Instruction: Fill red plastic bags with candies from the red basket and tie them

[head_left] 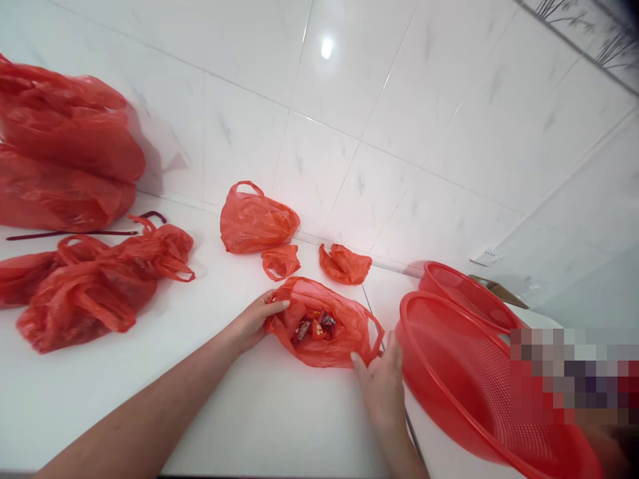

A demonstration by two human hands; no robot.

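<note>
A red plastic bag (344, 313) lies with its mouth spread wide on the white table, several small wrapped candies (315, 326) inside it. My left hand (257, 319) grips the left edge of the bag's mouth, thumb over the rim. At the right edge, near the handle loop, my right hand (382, 379) pinches the rim with the thumb on the near side; its other fingers are partly hidden behind the plastic. Just beyond the bag rest two small crumpled red bags, one left (281, 262) and one right (345, 265).
A fuller red bag (257, 219) leans at the wall. Tied red bags (100, 286) and big stuffed ones (64, 133) crowd the left, with a dark red rod (74, 233) between. Two red mesh baskets (449, 372) stand right, beside another person's partly blurred arm (606, 446).
</note>
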